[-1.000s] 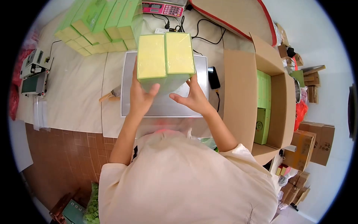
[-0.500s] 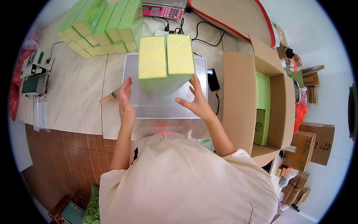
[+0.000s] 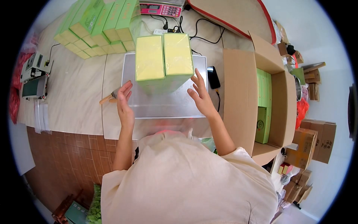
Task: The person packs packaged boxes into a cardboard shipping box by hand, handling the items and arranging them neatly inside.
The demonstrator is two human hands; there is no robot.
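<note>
Two side-by-side stacks of green boxes with pale yellow tops (image 3: 150,58), shiny as if under clear film, stand upright on a metal scale platform (image 3: 167,106). My left hand (image 3: 125,106) hovers near the platform's left edge, fingers spread, holding nothing and apart from the boxes. On the other side, my right hand (image 3: 202,98) is open too, its fingertips close to the boxes' right front corner; whether they touch I cannot tell. To the right, an open cardboard carton (image 3: 238,100) contains several green boxes (image 3: 263,121).
More green boxes (image 3: 102,28) are piled at the back left. Behind the platform lie a pink keypad display (image 3: 160,9) and black cables (image 3: 197,31). A phone (image 3: 213,77) lies right of the platform, a wooden-handled tool (image 3: 108,98) left. A sealing machine (image 3: 36,78) stands far left.
My right hand has drawn slightly right, away from the boxes, and its fingers have come closer together. My left hand has tilted and lowered slightly. The boxes stay on the platform.
</note>
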